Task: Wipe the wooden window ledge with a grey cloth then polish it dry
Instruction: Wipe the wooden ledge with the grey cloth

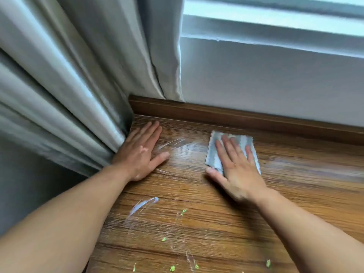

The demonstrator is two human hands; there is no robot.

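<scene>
The wooden window ledge (pixel 197 203) fills the lower middle of the view. A folded grey cloth (pixel 213 154) with a scalloped edge lies flat on it near the back. My right hand (pixel 236 166) presses on the cloth with straight, spread fingers. My left hand (pixel 139 152) rests flat on the bare wood at the left, fingers straight, beside the curtain. White smears (pixel 145 203) and small green specks (pixel 183 212) mark the ledge in front of my hands.
A grey curtain (pixel 69 85) hangs at the left and reaches the ledge's back left corner. A dark wooden skirting strip (pixel 226 115) runs along the back under a white wall (pixel 266 81). The window frame (pixel 275 26) is above.
</scene>
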